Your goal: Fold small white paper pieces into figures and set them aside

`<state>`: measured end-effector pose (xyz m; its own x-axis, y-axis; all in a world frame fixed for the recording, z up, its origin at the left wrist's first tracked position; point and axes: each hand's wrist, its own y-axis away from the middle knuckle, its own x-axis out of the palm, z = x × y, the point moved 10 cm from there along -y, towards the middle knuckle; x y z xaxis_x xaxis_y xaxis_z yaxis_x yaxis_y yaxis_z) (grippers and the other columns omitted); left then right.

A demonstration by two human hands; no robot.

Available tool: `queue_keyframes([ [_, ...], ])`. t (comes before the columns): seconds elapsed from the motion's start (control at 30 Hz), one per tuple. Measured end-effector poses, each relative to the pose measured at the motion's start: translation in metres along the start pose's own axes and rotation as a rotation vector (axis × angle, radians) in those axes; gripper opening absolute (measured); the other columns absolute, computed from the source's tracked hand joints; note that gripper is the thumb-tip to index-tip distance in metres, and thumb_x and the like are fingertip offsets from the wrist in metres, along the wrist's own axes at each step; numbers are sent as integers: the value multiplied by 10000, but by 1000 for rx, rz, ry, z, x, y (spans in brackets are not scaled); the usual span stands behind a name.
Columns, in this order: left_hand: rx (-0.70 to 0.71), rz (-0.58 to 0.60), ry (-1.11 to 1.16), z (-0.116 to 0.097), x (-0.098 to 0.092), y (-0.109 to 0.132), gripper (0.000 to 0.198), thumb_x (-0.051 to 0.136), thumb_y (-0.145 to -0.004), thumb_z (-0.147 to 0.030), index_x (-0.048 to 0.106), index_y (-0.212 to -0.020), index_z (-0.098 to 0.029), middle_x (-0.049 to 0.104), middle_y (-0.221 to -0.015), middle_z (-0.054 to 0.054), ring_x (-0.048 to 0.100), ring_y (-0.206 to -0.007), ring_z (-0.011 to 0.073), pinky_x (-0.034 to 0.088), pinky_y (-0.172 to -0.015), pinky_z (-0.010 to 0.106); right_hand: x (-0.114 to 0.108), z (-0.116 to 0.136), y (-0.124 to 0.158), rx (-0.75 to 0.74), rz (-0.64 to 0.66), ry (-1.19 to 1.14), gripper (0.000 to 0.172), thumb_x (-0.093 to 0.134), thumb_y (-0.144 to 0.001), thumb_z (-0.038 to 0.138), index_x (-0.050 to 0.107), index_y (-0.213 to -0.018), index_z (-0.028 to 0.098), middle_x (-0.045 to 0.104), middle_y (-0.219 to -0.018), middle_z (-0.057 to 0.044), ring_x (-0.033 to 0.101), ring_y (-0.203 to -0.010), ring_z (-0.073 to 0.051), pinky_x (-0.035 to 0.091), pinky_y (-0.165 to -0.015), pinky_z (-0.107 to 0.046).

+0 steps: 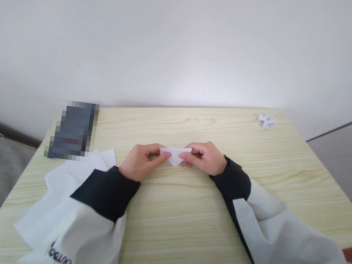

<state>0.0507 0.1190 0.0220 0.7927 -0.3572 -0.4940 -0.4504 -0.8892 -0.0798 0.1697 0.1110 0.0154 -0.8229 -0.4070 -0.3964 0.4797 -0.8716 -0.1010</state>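
A small piece of white folded paper (175, 153), shaped like a flat triangle pointing down toward me, is held just above the table. My left hand (142, 160) pinches its left end between thumb and fingers. At the other end, my right hand (205, 157) grips it the same way, the thumb on the near face. Parts of the fingers behind the paper are hidden.
White paper sheets (60, 181) lie at the left, partly under my left sleeve. Behind them is a dark, pixelated flat object (73, 130). Small folded paper pieces (267, 122) sit at the far right of the wooden table (175, 228), which meets a white wall (188, 42).
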Motion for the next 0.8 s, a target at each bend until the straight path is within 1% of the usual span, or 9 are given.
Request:
queue_keyframes([
  [0.13, 20, -75, -38, -2, -7, 1, 253, 578, -794, -370, 699, -792, -147, 700, -774, 33, 606, -696, 155, 456, -638, 241, -11, 4, 1, -64, -119, 44, 211, 579, -819, 358, 620, -817, 151, 641, -620, -8, 559, -485, -86, 431, -475, -184],
  [0.23, 66, -129, -96, -8, -12, 1, 222, 600, -777, -343, 701, -763, -146, 685, -739, 36, 584, -657, 139, 442, -610, 237, -18, 11, 2, -141, -198, 119, 190, 577, -821, 337, 627, -833, 154, 621, -698, -22, 533, -515, -78, 417, -490, -193],
  [0.33, 102, -172, -106, -11, -16, 2, 190, 613, -766, -315, 704, -787, -150, 683, -752, 35, 571, -651, 126, 439, -599, 228, -18, 15, 2, -176, -197, 165, 179, 583, -815, 318, 635, -821, 147, 610, -704, -25, 517, -533, -75, 403, -499, -192],
  [0.43, 84, -209, -124, -8, -21, 3, 193, 618, -762, -316, 702, -800, -146, 676, -731, 23, 536, -599, 104, 427, -564, 214, -17, 17, 2, -174, -173, 198, 182, 602, -799, 316, 643, -802, 139, 609, -670, -22, 512, -540, -76, 387, -492, -185],
  [0.53, 77, -212, -147, -8, -21, 3, 207, 631, -748, -338, 691, -761, -140, 661, -694, 10, 496, -550, 87, 410, -532, 206, -17, 18, 2, -182, -178, 222, 179, 618, -787, 315, 647, -785, 139, 609, -655, -16, 498, -525, -68, 377, -484, -179],
  [0.63, 81, -209, -167, -10, -21, 3, 217, 626, -748, -342, 686, -757, -135, 649, -673, 8, 491, -542, 87, 405, -526, 206, -19, 18, 2, -176, -213, 221, 166, 619, -787, 309, 641, -774, 145, 593, -619, 2, 477, -499, -60, 367, -471, -176],
  [0.8, 90, -210, -193, -9, -19, 4, 226, 562, -773, -294, 699, -814, -120, 654, -681, 30, 531, -573, 110, 418, -551, 225, -25, 15, 4, -138, -292, 232, 189, 611, -795, 329, 624, -740, 149, 558, -589, 14, 455, -484, -59, 365, -475, -185],
])
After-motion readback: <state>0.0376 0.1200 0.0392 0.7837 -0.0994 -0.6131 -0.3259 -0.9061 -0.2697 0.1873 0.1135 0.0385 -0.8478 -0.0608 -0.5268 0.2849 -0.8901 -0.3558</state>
